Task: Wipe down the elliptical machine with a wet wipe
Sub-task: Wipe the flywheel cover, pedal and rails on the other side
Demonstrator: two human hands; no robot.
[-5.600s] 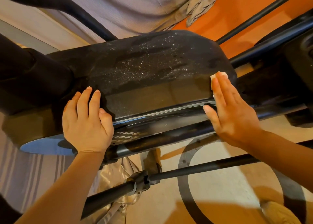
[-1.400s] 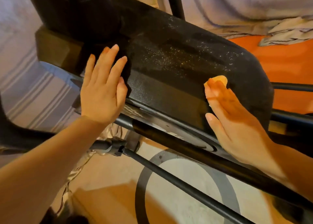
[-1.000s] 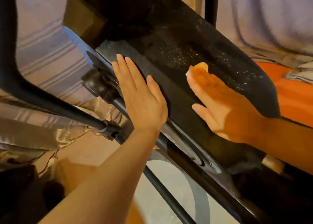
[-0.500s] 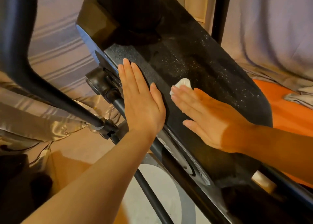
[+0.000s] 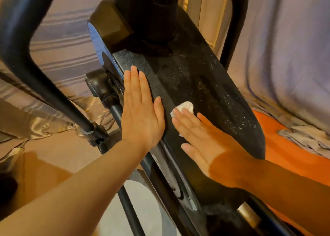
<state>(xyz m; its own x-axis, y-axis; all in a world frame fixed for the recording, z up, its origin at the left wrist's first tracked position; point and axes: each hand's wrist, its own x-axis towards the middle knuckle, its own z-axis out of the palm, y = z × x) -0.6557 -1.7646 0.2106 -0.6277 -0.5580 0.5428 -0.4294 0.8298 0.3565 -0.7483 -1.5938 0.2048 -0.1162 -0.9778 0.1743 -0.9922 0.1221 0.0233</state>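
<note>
The elliptical machine's black flywheel housing (image 5: 201, 82) runs diagonally through the head view, its top speckled with dust and moisture. My left hand (image 5: 141, 112) lies flat on the housing's left edge, fingers together, holding nothing. My right hand (image 5: 203, 139) presses flat on the housing just right of the left hand. A small white wet wipe (image 5: 184, 107) sticks out from under its fingertips, the rest hidden beneath the palm. The two hands are nearly touching.
A thick black handlebar arm (image 5: 26, 57) crosses at the left, joined to a thinner rod (image 5: 128, 205) running down. The black centre post (image 5: 150, 12) rises behind the housing. Striped fabric (image 5: 64, 45) lies left, pale fabric (image 5: 289, 57) right, an orange mat (image 5: 285, 155) below it.
My right hand has slid the wipe left along the housing from its far right end until it sits beside the left hand. The view has swung around the machine.
</note>
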